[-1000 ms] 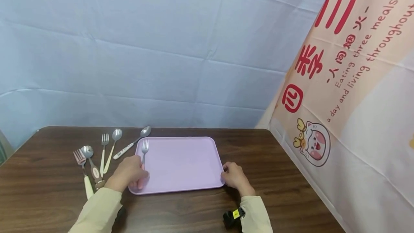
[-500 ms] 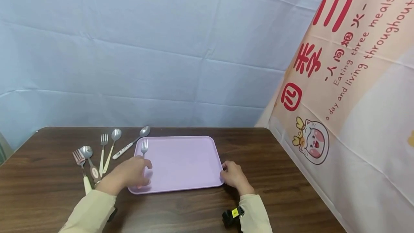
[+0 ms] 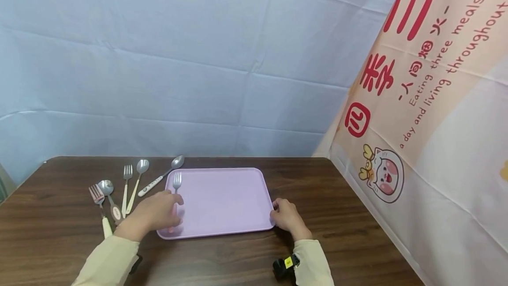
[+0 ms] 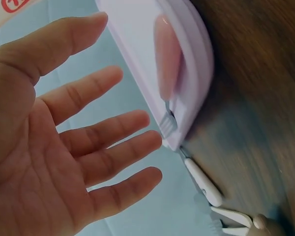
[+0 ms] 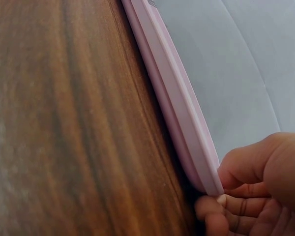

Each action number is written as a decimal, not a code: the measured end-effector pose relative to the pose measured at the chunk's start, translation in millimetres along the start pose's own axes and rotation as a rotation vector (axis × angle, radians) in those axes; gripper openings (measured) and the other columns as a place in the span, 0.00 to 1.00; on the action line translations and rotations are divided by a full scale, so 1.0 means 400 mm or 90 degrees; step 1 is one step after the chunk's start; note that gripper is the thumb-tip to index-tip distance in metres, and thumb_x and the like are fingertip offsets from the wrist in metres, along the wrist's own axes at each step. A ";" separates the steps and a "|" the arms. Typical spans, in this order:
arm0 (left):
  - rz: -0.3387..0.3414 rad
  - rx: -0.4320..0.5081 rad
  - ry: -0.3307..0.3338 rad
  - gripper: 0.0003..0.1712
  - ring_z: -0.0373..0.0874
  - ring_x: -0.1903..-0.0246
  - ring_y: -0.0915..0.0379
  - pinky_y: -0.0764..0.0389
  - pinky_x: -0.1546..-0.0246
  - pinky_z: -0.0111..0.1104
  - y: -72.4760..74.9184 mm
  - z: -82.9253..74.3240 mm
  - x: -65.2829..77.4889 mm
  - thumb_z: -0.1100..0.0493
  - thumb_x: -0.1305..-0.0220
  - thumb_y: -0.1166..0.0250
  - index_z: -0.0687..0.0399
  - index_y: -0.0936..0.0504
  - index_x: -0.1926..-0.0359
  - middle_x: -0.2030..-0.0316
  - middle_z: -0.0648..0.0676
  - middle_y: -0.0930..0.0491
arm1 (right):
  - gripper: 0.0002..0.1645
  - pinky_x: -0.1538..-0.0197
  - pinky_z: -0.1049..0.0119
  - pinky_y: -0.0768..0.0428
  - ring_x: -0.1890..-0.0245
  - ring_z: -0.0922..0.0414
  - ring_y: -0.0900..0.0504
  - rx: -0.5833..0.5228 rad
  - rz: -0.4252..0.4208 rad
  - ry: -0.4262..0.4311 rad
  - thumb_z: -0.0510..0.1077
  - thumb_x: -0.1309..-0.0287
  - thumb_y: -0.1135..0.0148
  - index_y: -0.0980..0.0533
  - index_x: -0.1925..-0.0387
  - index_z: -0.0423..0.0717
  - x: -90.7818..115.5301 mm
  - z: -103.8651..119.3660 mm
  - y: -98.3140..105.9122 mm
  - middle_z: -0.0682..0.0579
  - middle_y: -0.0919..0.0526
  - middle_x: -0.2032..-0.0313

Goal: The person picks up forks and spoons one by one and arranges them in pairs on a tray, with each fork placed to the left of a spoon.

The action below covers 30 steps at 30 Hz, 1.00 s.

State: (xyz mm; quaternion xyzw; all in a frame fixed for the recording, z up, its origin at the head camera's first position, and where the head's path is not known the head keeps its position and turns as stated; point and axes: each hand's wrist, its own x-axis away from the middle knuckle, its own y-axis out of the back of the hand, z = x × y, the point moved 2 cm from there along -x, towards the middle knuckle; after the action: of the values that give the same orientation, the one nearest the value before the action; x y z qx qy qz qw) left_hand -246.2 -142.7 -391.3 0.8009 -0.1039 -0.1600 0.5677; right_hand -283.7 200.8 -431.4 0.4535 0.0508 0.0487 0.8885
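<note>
A pale purple tray (image 3: pixel 226 202) lies on the table. Along its left side rests a fork (image 3: pixel 177 181); the left wrist view shows its pink handle (image 4: pixel 167 59) lying inside the tray. My left hand (image 3: pixel 156 211) hovers over that handle with fingers spread and apart from it, palm bare in the left wrist view (image 4: pixel 49 147). At the tray's right edge my right hand (image 3: pixel 287 217) pinches the rim (image 5: pixel 179 105), thumb on top and fingers curled under it, as the right wrist view shows.
Left of the tray lie a spoon with a white patterned handle (image 3: pixel 151 186), a cream-handled spoon (image 3: pixel 134 193), a small fork (image 3: pixel 125 189), a brown-handled spoon (image 3: pixel 115 212) and a larger fork (image 3: pixel 106 226). A blue cloth (image 3: pixel 198 65) hangs behind the table, a printed one (image 3: pixel 436 144) at right.
My left hand has let go of the fork's pink handle, spread its fingers and shifted slightly left. The fork stays on the tray, and the right hand keeps its place at the rim.
</note>
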 end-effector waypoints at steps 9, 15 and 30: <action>-0.046 -0.019 -0.007 0.20 0.49 0.69 0.27 0.25 0.67 0.46 0.004 0.056 0.025 0.55 0.61 0.32 0.56 0.19 0.63 0.68 0.53 0.24 | 0.12 0.73 0.62 0.26 0.76 0.55 0.26 0.009 -0.007 0.002 0.33 0.53 0.44 0.26 0.63 0.31 -0.002 -0.003 -0.003 0.49 0.24 0.78; -0.036 -0.008 0.016 0.19 0.48 0.68 0.28 0.25 0.67 0.46 0.006 0.098 0.040 0.54 0.59 0.29 0.57 0.19 0.64 0.69 0.52 0.24 | 0.13 0.72 0.61 0.26 0.75 0.55 0.26 0.002 0.002 -0.011 0.33 0.52 0.44 0.26 0.62 0.31 -0.001 -0.002 -0.006 0.49 0.25 0.76; -0.052 -0.025 0.039 0.21 0.55 0.68 0.26 0.25 0.69 0.49 0.006 0.172 0.081 0.56 0.60 0.27 0.62 0.21 0.63 0.69 0.58 0.25 | 0.11 0.68 0.58 0.25 0.73 0.53 0.25 0.020 -0.012 0.000 0.33 0.54 0.44 0.27 0.64 0.33 -0.002 0.000 -0.008 0.48 0.24 0.75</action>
State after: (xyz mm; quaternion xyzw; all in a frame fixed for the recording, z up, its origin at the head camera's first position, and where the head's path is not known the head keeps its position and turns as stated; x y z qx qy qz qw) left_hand -241.9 -214.8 -414.4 0.7976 -0.0505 -0.1604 0.5792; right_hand -284.4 198.6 -433.9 0.4671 0.0556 0.0394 0.8816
